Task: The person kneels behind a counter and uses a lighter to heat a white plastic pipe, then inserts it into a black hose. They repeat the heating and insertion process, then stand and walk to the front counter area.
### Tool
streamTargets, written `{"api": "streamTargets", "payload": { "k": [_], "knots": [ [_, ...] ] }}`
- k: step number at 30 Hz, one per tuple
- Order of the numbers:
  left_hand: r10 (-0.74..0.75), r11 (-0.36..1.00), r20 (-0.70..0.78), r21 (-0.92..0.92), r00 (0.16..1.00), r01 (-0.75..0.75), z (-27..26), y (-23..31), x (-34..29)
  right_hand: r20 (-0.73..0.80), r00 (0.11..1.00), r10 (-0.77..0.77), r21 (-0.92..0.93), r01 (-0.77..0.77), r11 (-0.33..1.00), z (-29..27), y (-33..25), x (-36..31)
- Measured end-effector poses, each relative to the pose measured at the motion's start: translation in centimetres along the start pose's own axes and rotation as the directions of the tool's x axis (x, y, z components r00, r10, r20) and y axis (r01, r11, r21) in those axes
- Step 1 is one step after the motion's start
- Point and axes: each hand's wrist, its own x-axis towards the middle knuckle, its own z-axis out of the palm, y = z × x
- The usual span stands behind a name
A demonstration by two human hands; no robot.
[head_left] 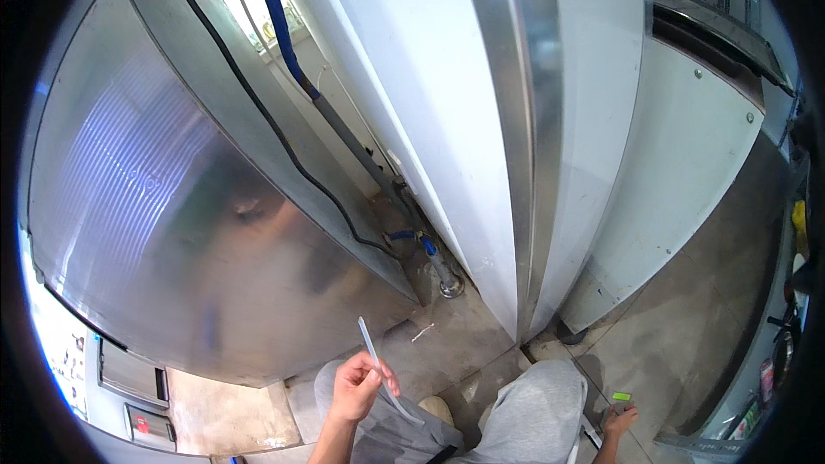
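Observation:
My left hand (pixel 357 388) is closed, pinching a thin whitish plastic strip (pixel 369 342) between thumb and fingers. One end of the strip points up and away; the other bends down in front of my grey trouser leg. Low on the right, beside my knee, my right hand (pixel 618 420) has its fingers curled. A small bright green piece (pixel 621 396) shows just beyond its fingers, and I cannot tell whether the hand touches it. What those fingers close on, if anything, is too small to make out.
A brushed metal cabinet (pixel 258 292) stands at left. The white panel (pixel 412 103) with a metal edge strip rises ahead. Between them run a grey pipe (pixel 357 142) with a blue-handled valve (pixel 427 245), a floor drain fitting and a black cable (pixel 258 107). Shelved items line the right.

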Motion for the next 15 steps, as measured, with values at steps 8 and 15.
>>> {"api": "streamTargets", "payload": {
  "k": [8, 15],
  "knots": [
    [0.014, 0.999, -0.114, 0.042, 0.993, -0.010, 0.0, -1.0, -1.4, -0.042, 0.974, -0.223, 0.234, 0.226, 0.945, 4.4, -3.8, -1.3],
    [-0.025, 0.975, -0.110, 0.217, 0.994, 0.048, 1.9, -0.1, 0.5, -0.124, 0.945, -0.303, 0.177, 0.321, 0.930, -0.2, -15.4, -3.7]
  ]
}}
